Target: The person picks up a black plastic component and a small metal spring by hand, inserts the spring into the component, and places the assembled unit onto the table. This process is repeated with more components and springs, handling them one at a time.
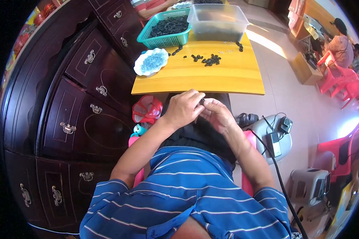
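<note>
My left hand and my right hand meet above my lap, just in front of the table's near edge. Between their fingertips is a small black part, pinched from both sides and mostly covered by the fingers. On the yellow wooden table, small black parts lie in a loose pile. Left of them a white scalloped dish holds small clear-blue pieces. Farther back, a green plastic basket is filled with black parts, beside a translucent plastic bin with dark contents at its bottom.
A dark wooden cabinet stands close on the left. A red bag is beneath the table's left corner. At my right are a grey stool with electronic devices and a black cable. Other people sit at the far right and beyond the basket.
</note>
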Demonstrator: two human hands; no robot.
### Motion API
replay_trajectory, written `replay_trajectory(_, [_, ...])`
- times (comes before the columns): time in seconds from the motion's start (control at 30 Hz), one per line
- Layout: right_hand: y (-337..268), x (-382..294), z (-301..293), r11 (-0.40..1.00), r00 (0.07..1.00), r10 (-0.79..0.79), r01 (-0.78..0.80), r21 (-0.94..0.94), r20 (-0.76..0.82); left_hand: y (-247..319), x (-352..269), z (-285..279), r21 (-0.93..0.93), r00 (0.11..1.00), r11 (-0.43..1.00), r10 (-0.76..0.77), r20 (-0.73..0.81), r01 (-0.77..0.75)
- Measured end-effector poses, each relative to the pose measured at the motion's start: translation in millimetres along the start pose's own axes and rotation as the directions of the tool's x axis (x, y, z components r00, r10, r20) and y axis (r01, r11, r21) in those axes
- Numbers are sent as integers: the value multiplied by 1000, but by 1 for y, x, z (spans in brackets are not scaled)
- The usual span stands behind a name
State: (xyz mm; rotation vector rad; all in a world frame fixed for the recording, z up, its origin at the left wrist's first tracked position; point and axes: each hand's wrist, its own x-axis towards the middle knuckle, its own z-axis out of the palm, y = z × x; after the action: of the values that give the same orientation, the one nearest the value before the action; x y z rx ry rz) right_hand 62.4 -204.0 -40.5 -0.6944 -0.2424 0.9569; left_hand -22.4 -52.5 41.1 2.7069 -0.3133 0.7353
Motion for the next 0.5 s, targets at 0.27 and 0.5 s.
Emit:
replay_trajectory(0.27, [2, 2, -9, 1000, 998, -18, 16, 21, 58, 1, 0, 2, -48, 995, 995, 83, -48, -85])
replay_trajectory(0.5, [-5, -3, 3, 1000, 1000, -1, 2, 30, -21, -4, 2, -2, -95, 996, 995, -5, -93, -4])
